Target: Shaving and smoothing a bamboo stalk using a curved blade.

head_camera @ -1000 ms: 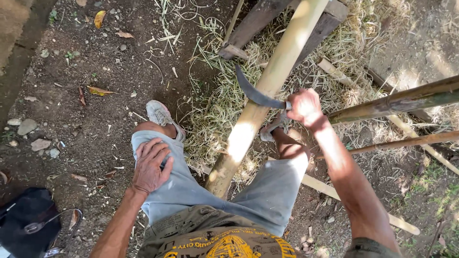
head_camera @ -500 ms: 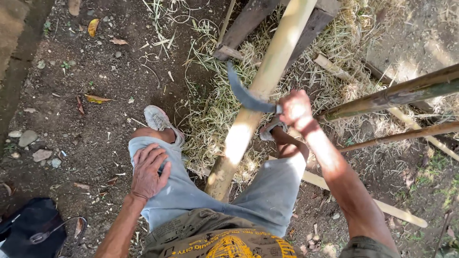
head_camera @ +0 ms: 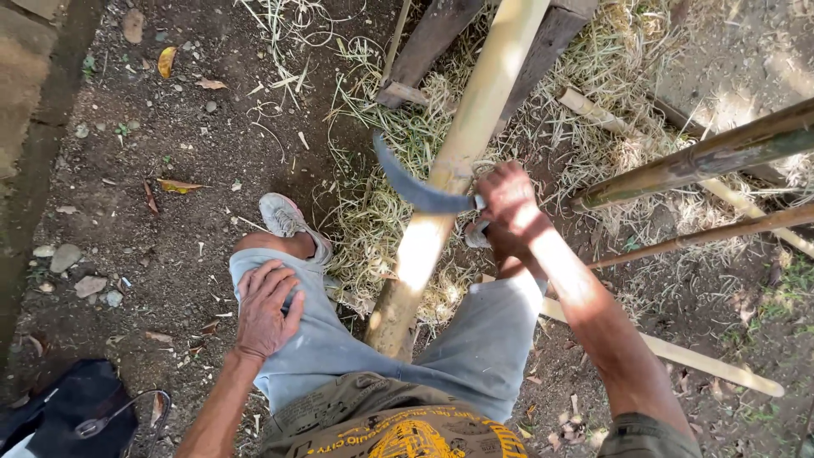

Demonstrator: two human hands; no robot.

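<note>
A long pale bamboo pole (head_camera: 462,161) runs from between my knees up and away, resting on dark wooden blocks (head_camera: 441,34). My right hand (head_camera: 507,197) grips the handle of a curved dark sickle (head_camera: 414,187), whose blade lies across the pole's left side. My left hand (head_camera: 267,307) rests flat on my left thigh, fingers spread on the light blue shorts (head_camera: 339,348). My left foot wears a white shoe (head_camera: 284,216) on the dirt.
Dry grass and bamboo shavings (head_camera: 381,220) cover the ground around the pole. Two darker bamboo poles (head_camera: 704,157) slant in from the right. A split pale slat (head_camera: 704,360) lies at lower right. A black bag (head_camera: 68,407) sits at lower left beside small stones.
My right hand has drawn the sickle down the pole toward me. The left hand has stayed on the thigh.
</note>
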